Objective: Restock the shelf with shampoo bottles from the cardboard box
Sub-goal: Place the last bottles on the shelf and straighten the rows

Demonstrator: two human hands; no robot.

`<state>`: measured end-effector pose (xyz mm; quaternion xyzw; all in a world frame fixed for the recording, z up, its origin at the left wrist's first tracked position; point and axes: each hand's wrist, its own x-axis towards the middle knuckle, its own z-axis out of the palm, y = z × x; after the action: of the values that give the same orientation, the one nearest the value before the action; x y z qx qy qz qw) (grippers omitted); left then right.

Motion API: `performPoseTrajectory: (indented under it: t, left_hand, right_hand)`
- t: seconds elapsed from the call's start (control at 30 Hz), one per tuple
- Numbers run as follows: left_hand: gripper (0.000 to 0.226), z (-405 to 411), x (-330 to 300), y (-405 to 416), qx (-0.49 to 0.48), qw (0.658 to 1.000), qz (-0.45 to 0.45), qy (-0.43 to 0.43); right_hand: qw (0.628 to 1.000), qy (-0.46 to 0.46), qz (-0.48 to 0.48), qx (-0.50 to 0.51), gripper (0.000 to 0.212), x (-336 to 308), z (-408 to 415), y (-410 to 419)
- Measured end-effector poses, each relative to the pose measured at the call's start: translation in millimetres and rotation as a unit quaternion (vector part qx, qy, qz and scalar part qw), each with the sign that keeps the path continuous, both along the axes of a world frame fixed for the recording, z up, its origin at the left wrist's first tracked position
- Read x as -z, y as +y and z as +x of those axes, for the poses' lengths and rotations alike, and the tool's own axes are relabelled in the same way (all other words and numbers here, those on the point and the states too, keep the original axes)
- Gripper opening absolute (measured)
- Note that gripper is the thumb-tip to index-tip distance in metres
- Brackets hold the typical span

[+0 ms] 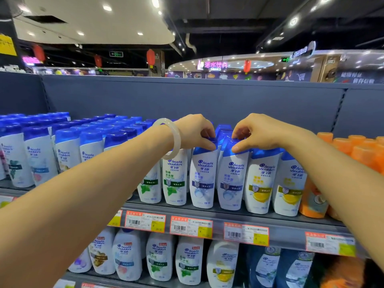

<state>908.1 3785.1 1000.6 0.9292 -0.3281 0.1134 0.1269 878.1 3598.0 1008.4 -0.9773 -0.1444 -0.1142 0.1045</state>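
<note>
Rows of white shampoo bottles with blue caps fill the top shelf (207,217). My left hand (195,132), with a pale bangle on its wrist, pinches the blue cap of a front-row shampoo bottle with a purple-blue label (202,179). My right hand (255,132) pinches the cap of the matching shampoo bottle right beside it (231,181). Both bottles stand upright on the shelf at its front edge. The cardboard box is out of view.
Green-label bottles (173,177) stand left of the held pair, yellow-label ones (260,183) to the right, then orange bottles (363,154) at the far right. Price tags (191,226) line the shelf edge. A lower shelf holds more shampoo bottles (160,260). A grey back panel (187,96) rises behind.
</note>
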Motion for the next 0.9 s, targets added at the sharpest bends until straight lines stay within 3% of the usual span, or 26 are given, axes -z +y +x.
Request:
performPoseTrajectory:
  t: [0.37,0.53,0.63,0.73,0.8,0.9]
  left_hand:
    - [0.038,-3.6,0.0,0.1,-0.01,1.0,-0.002,0.014]
    - [0.056,-13.3,-2.6,6.7,-0.024,0.999,-0.018,-0.022]
    - [0.047,-23.1,-17.6,33.7,-0.028,0.996,-0.059,-0.066]
    - [0.03,-30.4,-27.2,86.3,-0.081,0.985,-0.124,-0.089]
    - [0.026,-33.1,-22.0,125.9,-0.145,0.973,-0.148,-0.101]
    - [0.026,-34.9,-1.4,180.0,-0.218,0.958,-0.157,-0.097]
  right_hand:
    - [1.0,0.009,-0.004,0.003,0.038,-2.1,-1.9,2.5]
    - [1.0,0.002,-0.014,0.023,0.044,-4.3,-4.6,1.1]
    - [0.997,-0.07,0.006,0.021,0.044,-9.9,-9.7,3.6]
    - [0.982,-0.166,0.084,-0.031,0.024,-12.7,-15.8,22.8]
    - [0.975,-0.178,0.112,-0.075,0.013,-8.4,-20.4,44.5]
    - [0.973,-0.164,0.108,-0.122,0.014,2.3,-20.7,82.0]
